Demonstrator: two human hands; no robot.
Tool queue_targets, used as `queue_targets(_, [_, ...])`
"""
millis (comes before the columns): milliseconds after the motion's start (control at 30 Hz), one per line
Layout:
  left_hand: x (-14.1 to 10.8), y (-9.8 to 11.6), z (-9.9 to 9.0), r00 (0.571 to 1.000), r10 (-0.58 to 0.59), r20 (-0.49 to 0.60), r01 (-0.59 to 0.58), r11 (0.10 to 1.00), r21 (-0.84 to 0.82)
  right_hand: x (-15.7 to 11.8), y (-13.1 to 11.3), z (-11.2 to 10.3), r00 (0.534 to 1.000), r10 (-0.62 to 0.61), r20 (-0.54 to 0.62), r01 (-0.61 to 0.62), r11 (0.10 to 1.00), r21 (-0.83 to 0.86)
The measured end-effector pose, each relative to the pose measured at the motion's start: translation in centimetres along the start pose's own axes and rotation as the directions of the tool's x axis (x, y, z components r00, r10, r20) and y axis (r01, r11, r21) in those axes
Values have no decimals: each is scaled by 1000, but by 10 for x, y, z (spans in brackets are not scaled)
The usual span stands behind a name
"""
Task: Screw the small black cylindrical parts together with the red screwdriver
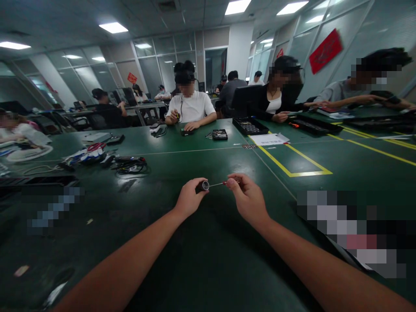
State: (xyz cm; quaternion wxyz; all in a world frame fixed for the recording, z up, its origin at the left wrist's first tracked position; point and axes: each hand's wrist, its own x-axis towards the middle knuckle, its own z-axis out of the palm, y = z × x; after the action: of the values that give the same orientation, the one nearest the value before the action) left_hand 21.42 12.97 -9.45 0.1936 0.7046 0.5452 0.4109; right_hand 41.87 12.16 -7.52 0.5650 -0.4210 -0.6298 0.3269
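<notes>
Over the green table (208, 260), my left hand (191, 197) is closed around a small dark cylinder (205, 186) with a pale ring at its open end. That end faces right and toward me. My right hand (248, 197) grips a screwdriver (224, 183) by its reddish handle, fingers wrapped round it. Its thin metal shaft points left, and the tip reaches the ring of the cylinder. Whether the tip is inside or just at the rim, I cannot tell. Most of the cylinder's body is hidden by my left fingers.
Cables and a dark device (130, 164) lie at left, beside a heap of tools (91, 154). Across the table sits a person in a white shirt (191, 106). Black parts trays (250, 126) and a white paper (269, 139) lie at the back right, near yellow tape lines (308, 174).
</notes>
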Motion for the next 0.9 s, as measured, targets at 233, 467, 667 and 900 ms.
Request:
queue_targets(233, [-1,-2,0,995,97,21,-98,995,7,1,1,0,1000,2,-1,-2,998,-55])
queue_targets(467, [0,-3,0,995,82,54,-82,997,2,3,-5,-3,999,41,-22,-44,989,-138])
queue_targets(667, [0,-8,1,997,74,38,-73,997,-20,6,-12,-7,996,79,28,-60,902,-428])
queue_targets(900, [0,-6,1,997,64,41,-64,998,-6,7,-10,-7,991,111,70,-57,845,-532])
